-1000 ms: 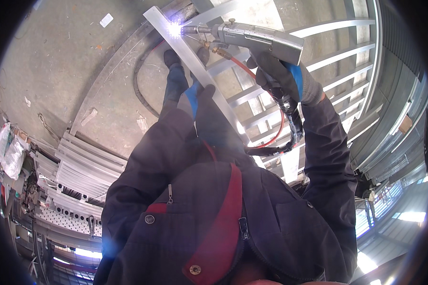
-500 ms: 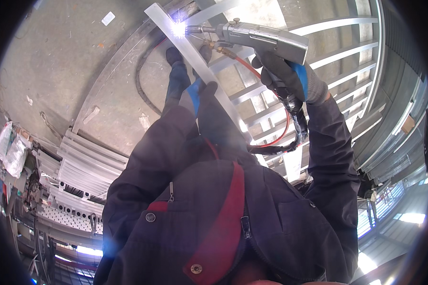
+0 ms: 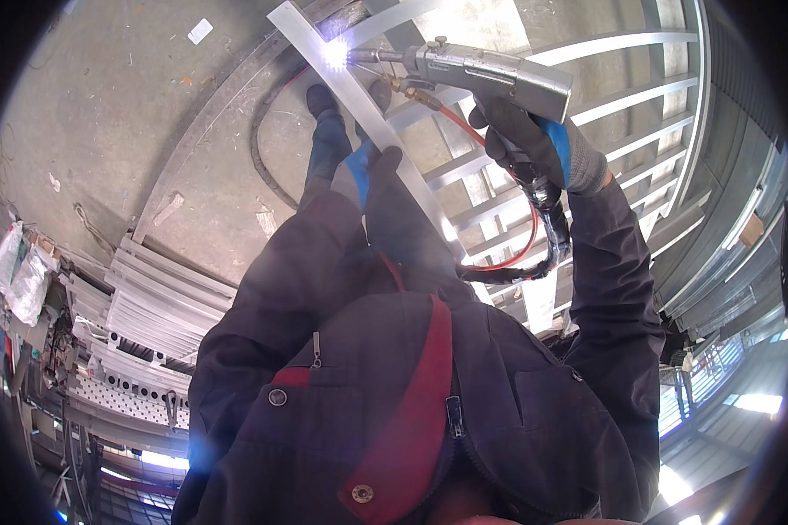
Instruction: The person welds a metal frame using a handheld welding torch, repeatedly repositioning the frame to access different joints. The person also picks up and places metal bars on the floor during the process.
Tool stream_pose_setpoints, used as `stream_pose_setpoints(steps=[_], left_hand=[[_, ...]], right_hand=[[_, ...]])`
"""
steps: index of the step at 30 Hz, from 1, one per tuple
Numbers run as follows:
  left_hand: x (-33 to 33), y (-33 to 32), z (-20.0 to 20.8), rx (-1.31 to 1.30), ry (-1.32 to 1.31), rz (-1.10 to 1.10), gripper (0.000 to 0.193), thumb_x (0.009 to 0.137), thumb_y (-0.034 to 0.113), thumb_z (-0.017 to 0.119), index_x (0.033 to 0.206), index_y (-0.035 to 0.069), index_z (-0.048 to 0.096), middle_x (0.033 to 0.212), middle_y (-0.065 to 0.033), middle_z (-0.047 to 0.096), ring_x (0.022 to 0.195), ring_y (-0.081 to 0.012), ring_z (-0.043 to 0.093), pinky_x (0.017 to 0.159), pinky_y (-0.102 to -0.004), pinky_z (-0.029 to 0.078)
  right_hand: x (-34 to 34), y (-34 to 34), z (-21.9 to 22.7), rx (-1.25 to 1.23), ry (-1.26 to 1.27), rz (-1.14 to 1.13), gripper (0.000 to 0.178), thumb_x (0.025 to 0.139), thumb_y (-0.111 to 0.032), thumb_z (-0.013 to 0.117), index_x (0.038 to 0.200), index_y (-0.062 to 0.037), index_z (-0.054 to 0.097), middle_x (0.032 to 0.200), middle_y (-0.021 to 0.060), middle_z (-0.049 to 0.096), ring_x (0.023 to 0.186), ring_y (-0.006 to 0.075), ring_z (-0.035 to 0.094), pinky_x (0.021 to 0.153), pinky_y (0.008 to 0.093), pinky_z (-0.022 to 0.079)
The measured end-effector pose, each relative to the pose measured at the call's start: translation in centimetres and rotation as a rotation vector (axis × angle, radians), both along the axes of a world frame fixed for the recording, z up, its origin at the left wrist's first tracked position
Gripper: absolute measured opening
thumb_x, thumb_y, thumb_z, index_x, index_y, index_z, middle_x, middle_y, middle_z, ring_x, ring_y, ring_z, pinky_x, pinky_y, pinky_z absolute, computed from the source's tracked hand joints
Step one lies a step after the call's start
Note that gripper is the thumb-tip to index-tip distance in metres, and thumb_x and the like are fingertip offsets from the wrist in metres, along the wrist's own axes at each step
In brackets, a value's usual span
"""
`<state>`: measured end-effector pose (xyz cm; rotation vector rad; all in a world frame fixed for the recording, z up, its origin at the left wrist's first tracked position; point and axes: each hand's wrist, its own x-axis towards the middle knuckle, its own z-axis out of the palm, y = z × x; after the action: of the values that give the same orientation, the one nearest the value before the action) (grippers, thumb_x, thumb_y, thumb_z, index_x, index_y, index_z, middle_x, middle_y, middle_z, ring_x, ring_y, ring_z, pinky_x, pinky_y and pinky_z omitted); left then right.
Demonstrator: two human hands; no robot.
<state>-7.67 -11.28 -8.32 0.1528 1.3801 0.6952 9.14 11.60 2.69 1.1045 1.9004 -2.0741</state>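
Note:
A grey metal welding gun (image 3: 490, 74) lies across the upper middle, with my gloved right hand (image 3: 534, 144) closed round its handle. At its nozzle glows a bright bluish-white arc (image 3: 335, 54), right beside the long flat metal bar (image 3: 359, 105) where a crosspiece meets it. The glare hides the joint itself. Lower on that bar, my gloved left hand (image 3: 372, 171) grips the near-left edge, its thumb showing and the other fingers mostly hidden. From the gun, a red hose (image 3: 534, 229) and a black-wrapped cable (image 3: 547, 206) curve down toward my waist.
The bar belongs to a large frame with several slats (image 3: 630, 105) reaching right. A dark cable (image 3: 256, 149) loops on the concrete floor near my feet (image 3: 320, 101). Stacked metal profiles (image 3: 162, 293) and plastic bags (image 3: 31, 284) are at the left.
The gun and its arc have shifted slightly to the right, and my right hand with them. My left hand stays at the same place on the bar.

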Motion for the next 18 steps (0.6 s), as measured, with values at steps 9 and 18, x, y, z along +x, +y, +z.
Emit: stream_pose_setpoints(steps=[9, 18], left_hand=[[-0.2, 0.8, 0.3, 0.028, 0.031, 0.004, 0.047, 0.099, 0.036, 0.063, 0.131, 0.001, 0.062, 0.107, -0.0061, 0.070, 0.088, -0.0144, 0.060, 0.078, -0.0314, 0.050], [-0.2, -0.7, -1.0, 0.160, -0.048, 0.050, 0.047, 0.100, 0.023, 0.060, 0.140, -0.001, 0.054, 0.133, -0.0106, 0.061, 0.106, -0.0172, 0.060, 0.088, -0.0320, 0.050]], right_hand=[[0.5, -0.2, 0.9, -0.281, -0.108, -0.131, 0.045, 0.103, -0.044, 0.057, 0.110, -0.0001, 0.065, 0.067, 0.0039, 0.061, 0.051, 0.0063, 0.052, 0.046, 0.0231, 0.040], [5.6, -0.8, 6.4, -0.454, -0.128, -0.385, 0.036, 0.102, -0.022, 0.058, 0.124, 0.0060, 0.059, 0.074, 0.0010, 0.059, 0.062, 0.0074, 0.054, 0.053, 0.0227, 0.042]])
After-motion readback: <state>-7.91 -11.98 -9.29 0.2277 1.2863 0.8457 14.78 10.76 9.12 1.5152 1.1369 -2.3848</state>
